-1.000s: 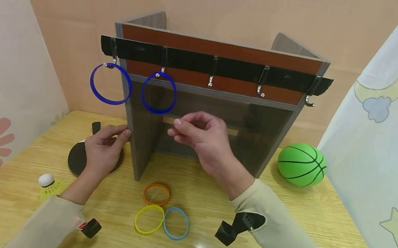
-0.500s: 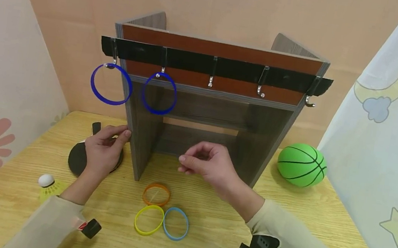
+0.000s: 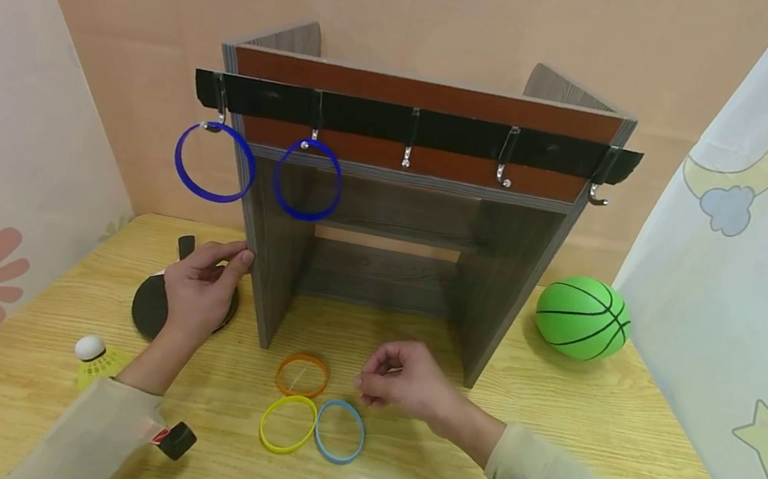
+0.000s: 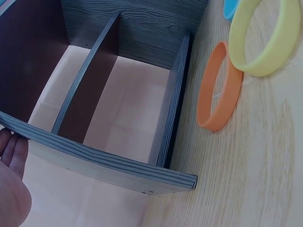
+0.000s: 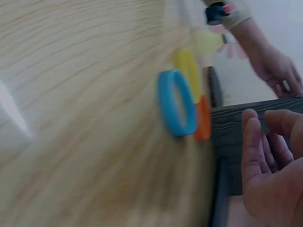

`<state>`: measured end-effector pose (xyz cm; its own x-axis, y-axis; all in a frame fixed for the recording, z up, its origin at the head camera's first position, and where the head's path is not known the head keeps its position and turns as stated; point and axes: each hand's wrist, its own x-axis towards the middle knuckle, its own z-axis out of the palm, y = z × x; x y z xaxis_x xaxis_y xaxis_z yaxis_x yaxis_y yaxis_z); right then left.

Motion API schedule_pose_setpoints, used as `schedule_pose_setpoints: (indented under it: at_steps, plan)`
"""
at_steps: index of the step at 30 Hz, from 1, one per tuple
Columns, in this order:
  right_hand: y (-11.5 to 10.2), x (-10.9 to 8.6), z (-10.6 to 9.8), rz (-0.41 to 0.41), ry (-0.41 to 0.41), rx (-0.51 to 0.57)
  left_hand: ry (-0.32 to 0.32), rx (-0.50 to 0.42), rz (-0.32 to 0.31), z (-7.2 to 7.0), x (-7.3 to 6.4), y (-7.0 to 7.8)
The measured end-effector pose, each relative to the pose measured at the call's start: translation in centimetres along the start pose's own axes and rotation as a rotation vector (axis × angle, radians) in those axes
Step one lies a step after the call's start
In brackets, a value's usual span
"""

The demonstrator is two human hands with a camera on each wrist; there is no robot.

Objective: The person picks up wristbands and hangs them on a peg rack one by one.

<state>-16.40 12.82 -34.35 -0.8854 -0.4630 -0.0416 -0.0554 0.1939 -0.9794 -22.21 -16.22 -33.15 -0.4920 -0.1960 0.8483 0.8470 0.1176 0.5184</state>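
Observation:
My left hand (image 3: pixel 200 288) holds the front edge of the left side panel of the grey wooden shelf (image 3: pixel 265 256), thumb tip at the edge; its fingers (image 4: pixel 16 153) touch the outer face. My right hand (image 3: pixel 409 380) holds nothing, fingers loosely bent, just right of the wristbands. On the table lie an orange wristband (image 3: pixel 279 381), a yellow wristband (image 3: pixel 262 431) and a light blue wristband (image 3: pixel 362 427). Two dark blue wristbands hang from the black hook rail (image 3: pixel 364 117): a left one (image 3: pixel 180 164) on the leftmost hook and another (image 3: pixel 337 194) on the second.
Bare metal hooks (image 3: pixel 502 176) line the rail's middle and right. A green ball (image 3: pixel 583 318) sits right of the shelf. A black table tennis paddle (image 3: pixel 149 306) lies behind my left hand, a yellow shuttlecock (image 3: pixel 98 364) nearer. Cloth screens surround the wooden table (image 3: pixel 616 464).
My right hand has come down from beside the second hanging wristband to near the table, close to the light blue wristband. My left hand has stayed on the shelf panel.

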Motion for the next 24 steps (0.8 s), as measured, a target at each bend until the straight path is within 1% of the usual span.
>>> schedule_pose_setpoints:
  at_steps: [2,4,8,11,13,19,24]
  plan:
    - [0.8,-0.3,0.0,0.002,-0.005,-0.032,0.005,0.014,-0.004,-0.1,-0.1,-0.5]
    - [1.5,-0.5,0.1,0.009,-0.003,-0.064,0.007,0.024,-0.009,-0.2,-0.2,-0.7]
    - [2.5,-0.7,0.2,0.023,0.007,-0.132,0.009,0.029,-0.018,-0.2,-0.2,-0.6]
    - [3.1,-0.7,0.2,0.023,0.010,-0.155,0.006,0.026,-0.023,-0.2,-0.2,-0.5]
    - [3.4,-0.7,0.3,0.031,0.006,-0.170,0.005,0.018,-0.019,-0.1,-0.1,-0.3]
    - [4.1,-0.8,0.6,0.079,-0.010,-0.172,0.005,-0.033,-0.015,0.3,0.2,1.3]
    - [4.6,-0.8,0.5,0.099,0.000,-0.169,0.002,-0.015,-0.021,0.5,0.3,1.7]
